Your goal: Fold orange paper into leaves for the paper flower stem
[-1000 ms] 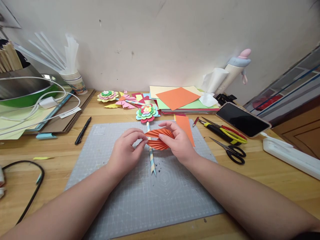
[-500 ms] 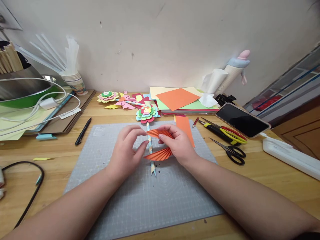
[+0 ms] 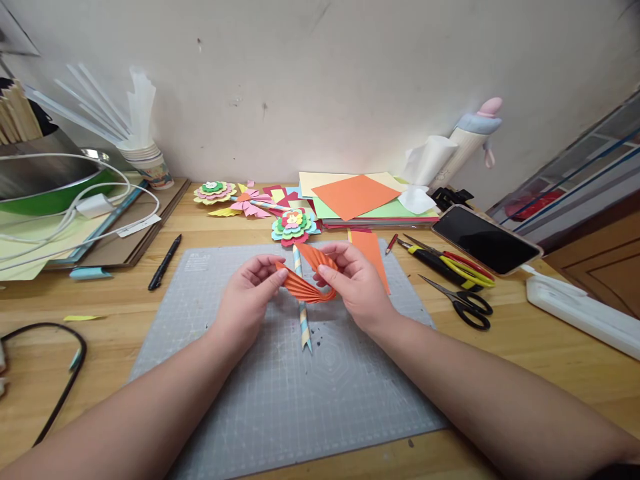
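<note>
Above cutting mat [image 3: 250, 407], we pinched pleated orange paper [image 3: 305, 290] in left hand [image 3: 253, 287] and right hand [image 3: 354, 283]; uneven tug risked tearing it.

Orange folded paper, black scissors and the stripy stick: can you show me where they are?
Orange folded paper [image 3: 303, 288]: head view, on the pleats of its lower flap.
Black scissors [image 3: 456, 303]: head view, where blades meet handles.
Stripy stick [image 3: 305, 323]: head view, on its lower part, below the paper.
</note>
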Motion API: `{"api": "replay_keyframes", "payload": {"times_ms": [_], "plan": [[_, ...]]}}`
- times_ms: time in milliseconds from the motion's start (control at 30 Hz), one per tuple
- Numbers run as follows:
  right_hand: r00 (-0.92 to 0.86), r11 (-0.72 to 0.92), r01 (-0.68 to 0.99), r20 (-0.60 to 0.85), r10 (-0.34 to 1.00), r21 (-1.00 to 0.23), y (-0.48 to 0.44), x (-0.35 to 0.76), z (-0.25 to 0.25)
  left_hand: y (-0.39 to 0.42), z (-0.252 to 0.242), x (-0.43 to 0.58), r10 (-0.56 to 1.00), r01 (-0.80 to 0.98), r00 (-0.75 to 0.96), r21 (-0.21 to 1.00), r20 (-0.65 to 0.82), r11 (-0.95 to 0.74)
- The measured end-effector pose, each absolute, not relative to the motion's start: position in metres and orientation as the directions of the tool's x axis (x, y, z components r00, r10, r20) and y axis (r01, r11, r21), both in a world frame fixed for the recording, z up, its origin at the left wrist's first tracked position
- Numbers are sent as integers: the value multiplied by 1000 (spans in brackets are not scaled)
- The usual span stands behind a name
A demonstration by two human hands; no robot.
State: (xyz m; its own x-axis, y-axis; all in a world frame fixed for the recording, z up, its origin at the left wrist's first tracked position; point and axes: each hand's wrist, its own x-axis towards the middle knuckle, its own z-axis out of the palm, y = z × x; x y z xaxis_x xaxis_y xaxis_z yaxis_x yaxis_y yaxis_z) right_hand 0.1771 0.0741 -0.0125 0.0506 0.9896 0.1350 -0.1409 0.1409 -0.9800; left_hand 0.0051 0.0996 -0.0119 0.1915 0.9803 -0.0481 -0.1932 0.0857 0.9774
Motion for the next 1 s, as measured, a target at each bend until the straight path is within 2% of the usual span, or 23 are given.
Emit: {"api": "replay_keyframes", "payload": {"times_ms": [100, 167, 333, 467, 633, 833, 1000], "plan": [[-9, 128, -83, 129, 992, -988, 72, 175, -13, 102, -12, 3, 982, -273, 159, 952, -99, 140], [-28, 113, -66, 115, 993, -991, 70, 174, -12, 102, -12, 4, 984, -288, 157, 950, -80, 123], [42, 130, 65, 133, 990, -989, 67, 174, -9, 97, -6, 7, 976, -209, 215, 974, -36, 82], [79, 130, 67, 135, 988, -989, 66, 174, -7, 92, -2, 9, 971, -193, 235, 976, -53, 100], [20, 324, 184, 333, 943, -928, 57, 172, -2, 82, 0, 10, 950, -186, 308, 975, -56, 118], [66, 249, 63, 253, 965, -966, 47, 167, 3, 73, 5, 11, 935, -235, 348, 960, -64, 153], [57, 273, 50, 276, 959, -961, 45, 166, 5, 74, 7, 11, 911, -244, 403, 950, -83, 194]]}}
